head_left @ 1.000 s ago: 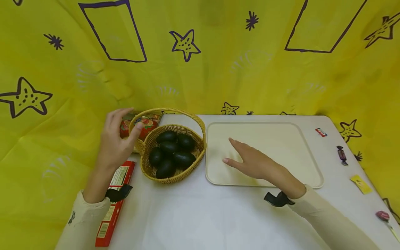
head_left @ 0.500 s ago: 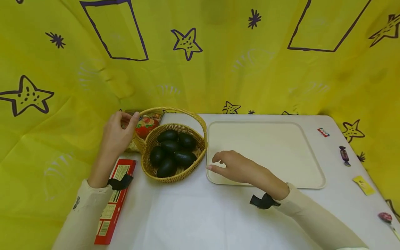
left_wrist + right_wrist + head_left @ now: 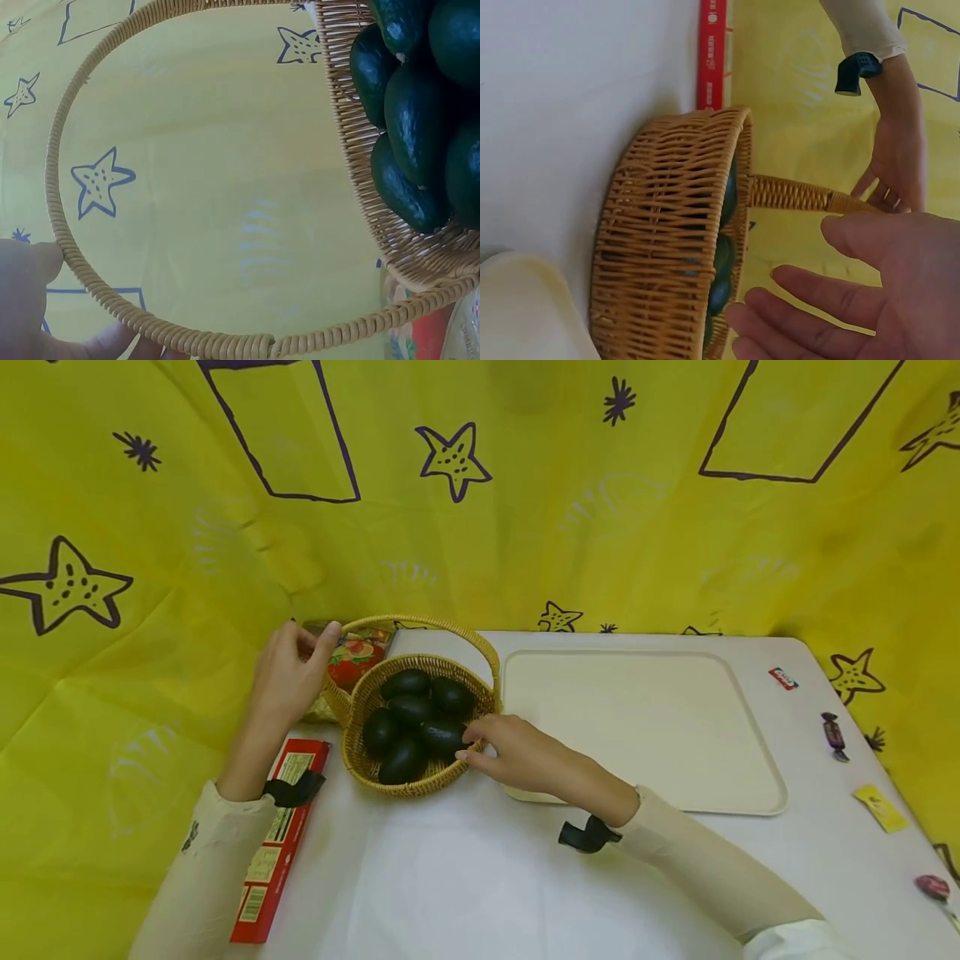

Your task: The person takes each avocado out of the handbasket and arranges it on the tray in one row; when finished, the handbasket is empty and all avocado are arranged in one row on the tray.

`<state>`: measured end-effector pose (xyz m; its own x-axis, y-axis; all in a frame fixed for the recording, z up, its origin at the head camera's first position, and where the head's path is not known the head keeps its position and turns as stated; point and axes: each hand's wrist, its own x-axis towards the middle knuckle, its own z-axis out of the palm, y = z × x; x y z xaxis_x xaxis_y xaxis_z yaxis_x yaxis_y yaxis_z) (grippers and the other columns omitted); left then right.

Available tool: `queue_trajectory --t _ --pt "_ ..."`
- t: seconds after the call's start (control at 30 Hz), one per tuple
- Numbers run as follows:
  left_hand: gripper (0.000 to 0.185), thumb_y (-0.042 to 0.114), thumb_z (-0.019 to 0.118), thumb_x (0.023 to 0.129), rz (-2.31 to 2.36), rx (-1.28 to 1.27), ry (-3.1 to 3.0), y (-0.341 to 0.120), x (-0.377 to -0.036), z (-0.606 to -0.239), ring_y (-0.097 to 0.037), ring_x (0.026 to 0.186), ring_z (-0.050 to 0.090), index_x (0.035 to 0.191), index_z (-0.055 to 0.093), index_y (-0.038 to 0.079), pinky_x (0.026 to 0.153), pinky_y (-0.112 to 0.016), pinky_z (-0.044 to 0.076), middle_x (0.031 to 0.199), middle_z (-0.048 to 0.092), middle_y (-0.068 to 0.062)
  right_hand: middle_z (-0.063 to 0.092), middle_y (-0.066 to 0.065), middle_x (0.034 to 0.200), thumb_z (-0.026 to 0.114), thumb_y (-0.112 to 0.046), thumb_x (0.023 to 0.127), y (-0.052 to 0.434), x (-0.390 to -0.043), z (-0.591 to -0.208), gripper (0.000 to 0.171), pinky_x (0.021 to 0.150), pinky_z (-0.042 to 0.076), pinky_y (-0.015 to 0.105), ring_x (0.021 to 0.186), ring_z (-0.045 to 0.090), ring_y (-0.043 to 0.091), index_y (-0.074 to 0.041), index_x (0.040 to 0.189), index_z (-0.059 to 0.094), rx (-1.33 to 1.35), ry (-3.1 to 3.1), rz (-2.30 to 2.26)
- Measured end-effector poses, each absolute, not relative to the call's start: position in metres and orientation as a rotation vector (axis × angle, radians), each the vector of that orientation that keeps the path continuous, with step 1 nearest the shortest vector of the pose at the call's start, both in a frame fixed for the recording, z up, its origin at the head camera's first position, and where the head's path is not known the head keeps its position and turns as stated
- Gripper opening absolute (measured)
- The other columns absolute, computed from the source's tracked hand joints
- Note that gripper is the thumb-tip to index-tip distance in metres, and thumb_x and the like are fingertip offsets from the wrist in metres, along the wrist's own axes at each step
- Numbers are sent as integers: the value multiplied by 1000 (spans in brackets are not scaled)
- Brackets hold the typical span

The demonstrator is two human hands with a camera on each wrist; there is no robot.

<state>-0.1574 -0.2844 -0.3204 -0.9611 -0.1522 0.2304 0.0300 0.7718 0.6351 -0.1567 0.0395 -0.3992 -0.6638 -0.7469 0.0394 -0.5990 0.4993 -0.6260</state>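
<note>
A woven wicker basket [image 3: 411, 789] with a tall arched handle [image 3: 480, 645] stands left of the table's middle, holding several dark green avocados [image 3: 408, 710]. My left hand [image 3: 288, 675] grips the left part of the handle. In the left wrist view, its thumb [image 3: 49, 260] lies against the handle and the other fingers are partly cut off by the frame edge. Over the basket's right rim hovers my right hand [image 3: 525, 756], beside the nearest avocado. The right wrist view shows its fingers [image 3: 817, 289] spread and relaxed, with nothing held.
A cream tray [image 3: 637, 727] lies right of the basket. A long red box [image 3: 281, 852] is at the left, and a red printed packet [image 3: 360, 656] sits behind the basket. Wrapped sweets [image 3: 834, 737] and a lollipop [image 3: 932, 887] line the right edge. A yellow curtain hangs behind.
My right hand has moved left from over the tray to the basket's right rim. My left hand has closed its fingers on the handle. The basket appears to stay in place.
</note>
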Motion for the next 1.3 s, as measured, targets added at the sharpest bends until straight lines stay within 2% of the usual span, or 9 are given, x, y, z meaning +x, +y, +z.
queue_trajectory --t 0.33,0.53,0.63,0.77,1.07,1.3 --pt "64 61 49 106 -947 61 -2692 -281 -159 -316 -37 99 52 109 55 -3 83 -43 39 111 56 -22 66 19 130 71 -22 104 7 -172 -398 39 96 55 40 112 67 30 1 135 66 -1166 2557 -754" --pt "58 56 52 107 -932 35 -2676 -280 -160 -318 -36 98 53 107 55 -2 82 -42 39 110 57 -22 58 18 141 68 -6 103 -6 -185 -400 43 95 56 37 111 67 27 -7 145 59 -1181 2528 -530" --pt "57 55 52 107 -931 39 -2679 -281 -160 -318 -36 98 53 108 55 -2 81 -42 38 110 56 -22 59 17 140 62 -2 104 -12 -192 -401 44 96 55 36 112 65 26 -12 147 58 -1158 2499 -442" --pt "59 57 51 107 -927 51 -2684 -281 -160 -319 -36 97 52 108 55 -2 80 -42 37 109 56 -21 62 14 137 58 1 104 -17 -199 -400 49 100 52 37 121 60 25 -18 149 56 -1090 2467 -368" --pt "61 59 52 106 -946 59 -2687 -281 -158 -318 -35 94 49 107 55 -2 78 -42 36 106 53 -20 56 12 154 75 -12 100 -28 -209 -403 63 114 46 41 143 53 28 -13 157 49 -979 2431 -271" --pt "63 60 51 106 -935 65 -2697 -281 -156 -318 -36 94 49 107 54 -3 80 -42 36 107 53 -22 55 12 155 76 -27 100 -31 -214 -403 65 112 47 41 142 53 27 -9 156 49 -897 2432 -246"
